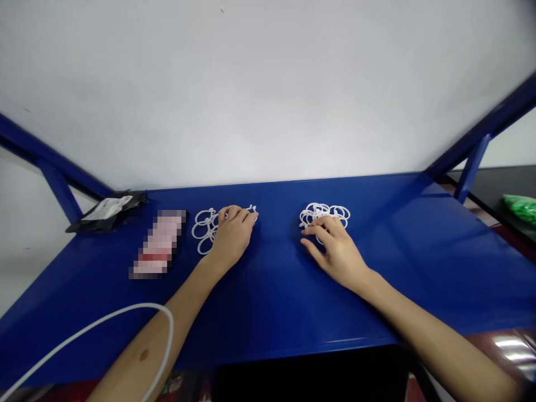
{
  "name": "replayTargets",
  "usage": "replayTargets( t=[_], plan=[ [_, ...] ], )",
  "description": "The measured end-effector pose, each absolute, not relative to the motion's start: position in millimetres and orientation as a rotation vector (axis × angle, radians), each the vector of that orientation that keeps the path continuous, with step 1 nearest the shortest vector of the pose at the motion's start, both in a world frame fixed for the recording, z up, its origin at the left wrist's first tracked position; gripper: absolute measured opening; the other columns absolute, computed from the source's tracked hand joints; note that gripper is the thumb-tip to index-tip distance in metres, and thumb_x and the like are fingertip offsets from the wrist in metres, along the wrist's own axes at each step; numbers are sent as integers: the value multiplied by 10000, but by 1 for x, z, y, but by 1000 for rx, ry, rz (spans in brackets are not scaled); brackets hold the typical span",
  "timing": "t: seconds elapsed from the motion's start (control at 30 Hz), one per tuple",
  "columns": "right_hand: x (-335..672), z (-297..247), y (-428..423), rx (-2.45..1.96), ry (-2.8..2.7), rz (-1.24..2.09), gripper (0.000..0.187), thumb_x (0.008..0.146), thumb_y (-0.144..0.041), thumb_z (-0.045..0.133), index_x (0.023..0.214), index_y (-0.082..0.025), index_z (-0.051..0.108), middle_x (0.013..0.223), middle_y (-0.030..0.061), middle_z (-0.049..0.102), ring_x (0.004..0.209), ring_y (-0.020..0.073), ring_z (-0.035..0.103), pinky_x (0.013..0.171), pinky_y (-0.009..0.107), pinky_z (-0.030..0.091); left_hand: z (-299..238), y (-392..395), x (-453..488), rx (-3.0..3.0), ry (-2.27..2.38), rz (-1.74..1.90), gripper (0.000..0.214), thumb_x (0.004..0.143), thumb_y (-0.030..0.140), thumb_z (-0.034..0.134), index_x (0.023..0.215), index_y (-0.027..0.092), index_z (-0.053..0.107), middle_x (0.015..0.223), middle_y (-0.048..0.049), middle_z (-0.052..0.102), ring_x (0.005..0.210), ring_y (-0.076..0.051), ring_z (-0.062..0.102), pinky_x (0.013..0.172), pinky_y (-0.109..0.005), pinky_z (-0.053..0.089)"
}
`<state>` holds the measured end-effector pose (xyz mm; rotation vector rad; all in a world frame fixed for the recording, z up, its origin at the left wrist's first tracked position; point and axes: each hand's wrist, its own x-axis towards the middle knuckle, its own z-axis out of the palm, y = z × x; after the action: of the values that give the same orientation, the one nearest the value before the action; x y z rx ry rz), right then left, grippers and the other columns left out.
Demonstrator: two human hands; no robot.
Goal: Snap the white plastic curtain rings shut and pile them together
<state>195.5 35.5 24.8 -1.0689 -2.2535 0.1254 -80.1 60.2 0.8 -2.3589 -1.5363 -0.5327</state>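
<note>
Two loose piles of thin white plastic rings, each ring with a small knob or eyelet, lie on the blue table (pixel 276 290). My left hand (pixel 232 234) rests palm down over the right part of the left pile of rings (pixel 205 229). Its fingers are apart and bent, and their tips are partly hidden. My right hand (pixel 335 248) lies on the near side of the right pile of rings (pixel 322 209). Its thumb and fingers are spread, with the fingertips touching or just above the rings. Neither hand has visibly lifted a ring.
A pixelated pink-and-red flat item (pixel 161 240) lies left of the left pile. Farther left is a black plastic bag (pixel 111 212) with a white label. A white cable (pixel 96 321) loops over my left forearm. Blue frame bars (pixel 473 167) rise at both sides; green packaging (pixel 521 206) sits far right.
</note>
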Motion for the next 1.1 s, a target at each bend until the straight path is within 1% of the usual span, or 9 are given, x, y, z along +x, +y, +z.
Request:
replayTargets(
  t=[0.07,0.17,0.33,0.43,0.57,0.77,0.9,1.0,1.1],
  plan=[
    [194,24,34,-1044,-2274,152,143,974,-254,578,1068,-176,653,1072,114,606,995,252,573,873,435,527,3,58,-77,-2408,-1431,-544,249,978,139,484,1151,169,661,986,-89,721,1006,-284,533,944,-470,351],
    [192,24,32,-1030,-2288,213,147,976,-250,577,1073,-173,656,1070,113,615,1015,251,585,903,440,518,10,52,-67,-2449,-1247,-615,174,980,134,503,1069,160,651,927,-65,711,947,-253,542,912,-434,377],
    [188,26,27,-1051,-2220,519,191,984,-326,584,1100,-189,649,1048,89,648,1011,228,611,904,413,518,25,28,-42,-2413,-1024,-965,113,932,85,578,921,196,559,851,-4,703,894,-205,544,901,-375,434],
    [183,28,24,-1000,-2138,758,184,1002,-342,555,1101,-210,635,968,43,652,873,168,615,793,325,521,27,12,-29,-2444,-959,-1105,191,893,42,610,895,207,512,861,18,706,862,-180,550,945,-376,454],
    [178,30,22,-946,-2067,922,175,1019,-337,519,951,-213,622,877,11,622,777,136,582,722,286,480,24,-1,-22,-2445,-910,-1143,163,884,46,626,925,184,548,872,4,704,871,-175,581,985,-401,460],
    [182,28,23,-960,-2090,834,177,1023,-324,505,922,-204,588,861,16,605,773,140,577,730,293,480,28,0,-24,-2387,-1032,-1169,218,889,105,663,1087,159,592,969,-50,698,922,-203,601,918,-385,505],
    [188,29,25,-936,-2266,680,164,1021,-311,501,984,-193,607,939,50,624,821,160,604,748,315,517,24,8,-27,-2460,-1340,-1174,270,982,185,551,1249,146,566,1111,-95,689,1008,-216,611,897,-381,518],
    [189,32,25,-936,-2312,656,180,1024,-302,494,1005,-191,635,972,64,655,854,169,635,767,325,545,18,12,-29,-2650,-1405,-1192,189,1024,199,470,1096,179,643,983,-40,723,907,-180,619,854,-354,521],
    [189,34,24,-932,-2196,748,171,1019,-294,517,1025,-202,661,949,47,706,835,156,673,766,305,557,16,13,-29,-2753,-1492,-1216,210,1026,241,478,953,189,667,870,-18,711,823,-166,600,803,-339,510]
  ],
)
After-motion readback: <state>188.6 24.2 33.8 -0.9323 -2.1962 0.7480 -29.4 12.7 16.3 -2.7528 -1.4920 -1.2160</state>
